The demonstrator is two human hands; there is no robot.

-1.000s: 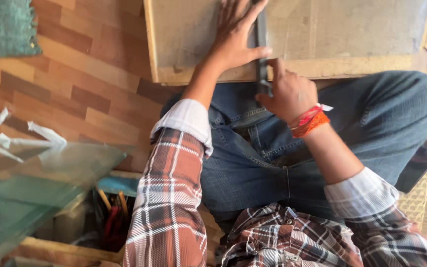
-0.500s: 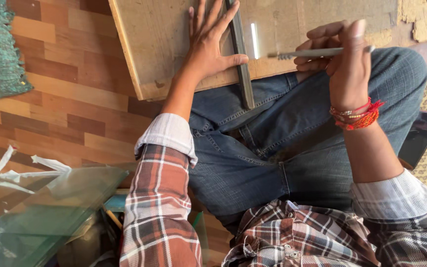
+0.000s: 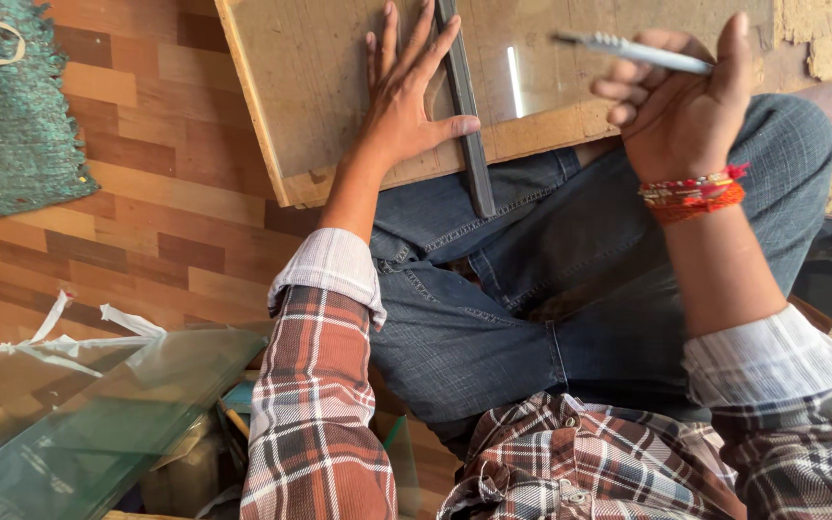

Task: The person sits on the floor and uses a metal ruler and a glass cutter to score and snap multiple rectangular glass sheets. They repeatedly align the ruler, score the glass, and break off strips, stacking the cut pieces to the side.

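Fingers pin dark ruler near board edge.

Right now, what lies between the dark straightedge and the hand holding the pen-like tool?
In the head view, only bare wooden board with a bright glare streak separates the straightedge, pinned by the left hand, from the right hand.

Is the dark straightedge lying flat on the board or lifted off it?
Flat: the dark straightedge lies along the wooden board, pinned by the spread left hand.
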